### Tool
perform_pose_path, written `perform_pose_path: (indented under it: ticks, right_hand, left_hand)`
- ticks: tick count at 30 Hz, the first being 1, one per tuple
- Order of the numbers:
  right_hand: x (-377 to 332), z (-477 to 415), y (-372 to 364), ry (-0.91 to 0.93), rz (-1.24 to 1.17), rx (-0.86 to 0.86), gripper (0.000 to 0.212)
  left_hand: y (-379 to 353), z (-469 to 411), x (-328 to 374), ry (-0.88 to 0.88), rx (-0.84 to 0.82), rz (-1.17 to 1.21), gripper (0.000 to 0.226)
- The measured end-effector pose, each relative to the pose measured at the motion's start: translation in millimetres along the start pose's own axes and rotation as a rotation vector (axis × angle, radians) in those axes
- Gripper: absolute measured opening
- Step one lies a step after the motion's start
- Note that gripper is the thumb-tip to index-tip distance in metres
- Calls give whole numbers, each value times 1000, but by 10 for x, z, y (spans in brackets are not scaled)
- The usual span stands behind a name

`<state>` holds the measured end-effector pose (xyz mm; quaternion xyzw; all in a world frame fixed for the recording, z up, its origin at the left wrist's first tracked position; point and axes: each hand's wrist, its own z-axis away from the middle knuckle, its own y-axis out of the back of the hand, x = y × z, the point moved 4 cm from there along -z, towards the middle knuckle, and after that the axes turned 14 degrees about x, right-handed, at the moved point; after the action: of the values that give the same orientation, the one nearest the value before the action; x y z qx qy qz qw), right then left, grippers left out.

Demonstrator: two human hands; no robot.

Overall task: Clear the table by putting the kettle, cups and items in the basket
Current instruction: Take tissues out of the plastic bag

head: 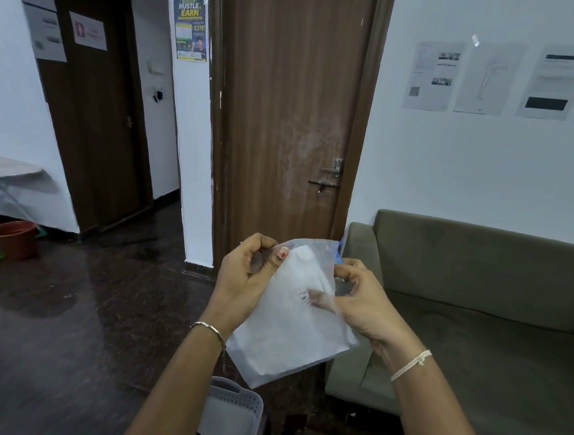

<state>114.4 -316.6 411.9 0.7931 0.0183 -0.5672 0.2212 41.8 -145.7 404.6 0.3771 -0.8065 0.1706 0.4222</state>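
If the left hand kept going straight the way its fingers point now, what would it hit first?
The left hand points rightward across the translucent plastic bag it grips, so it would likely meet the right hand pinching the bag's opposite edge first, though depth is uncertain.

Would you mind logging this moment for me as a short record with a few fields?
held item: translucent plastic bag with white contents
left hand: pinching the bag's top left edge
right hand: gripping the bag's right edge
basket: grey, perforated, below the bag at the bottom of the view
surroundings: olive sofa to the right, brown door ahead
table, kettle, cups: not in view
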Motion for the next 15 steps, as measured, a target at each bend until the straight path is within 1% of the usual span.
perform_pose_path:
  ticks: [2, 4, 7, 8, 11, 12, 15]
  right_hand:
    - [18, -12, -44, -2, -21, -54, 18]
    - [61, -42, -72, -5, -11, -55, 15]
    - [168, -99, -53, -53, -3, 16, 25]
    - [197, -117, -34, -54, 2, 43, 23]
    - [264, -157, 5, -40, 10, 115, 9]
    - [287, -166, 9, -38, 15, 133, 6]
    - [336, -188, 35, 4, 51, 202, 11]
  left_hand:
    - [-24, -2, -37, 9, 5, -19, 25]
    - [-32, -12, -90, 27, 26, -49, 31]
    - [-7, -36, -165, 56, 69, -84, 34]
    - [3, -46, -189, 66, 76, -85, 33]
    - [25, -58, -246, 96, 80, -98, 30]
    - [27, -59, -259, 101, 80, -106, 27]
    - [14, -52, -295, 110, 64, -124, 22]
